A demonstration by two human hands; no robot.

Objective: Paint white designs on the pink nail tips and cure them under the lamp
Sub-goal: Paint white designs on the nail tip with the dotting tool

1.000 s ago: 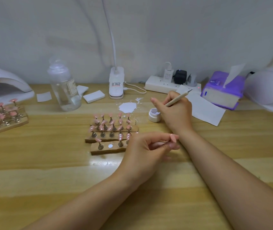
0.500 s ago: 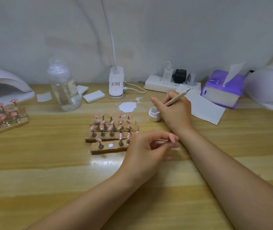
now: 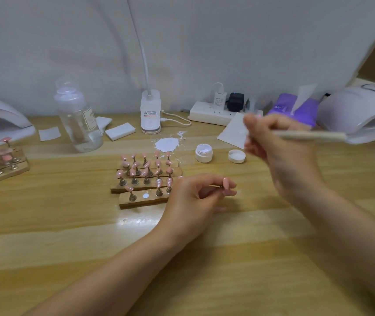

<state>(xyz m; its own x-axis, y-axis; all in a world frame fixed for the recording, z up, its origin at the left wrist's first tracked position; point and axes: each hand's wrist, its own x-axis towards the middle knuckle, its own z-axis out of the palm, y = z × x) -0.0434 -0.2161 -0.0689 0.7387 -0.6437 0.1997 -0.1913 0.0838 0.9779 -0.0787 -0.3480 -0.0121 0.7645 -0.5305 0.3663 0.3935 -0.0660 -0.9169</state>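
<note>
Near the middle of the frame the left hand rests on the bench, its grip pinched on a small stand topped by a pink nail tip. Right of centre, blurred, the right hand is raised above the bench with its grip closed round a pale brush, whose handle points toward the right edge. The open white jar and its lid sit between the two hands, touching neither. Just left of the left hand stand wooden holders carrying more pink tips. A curing lamp sits at the upper right.
</note>
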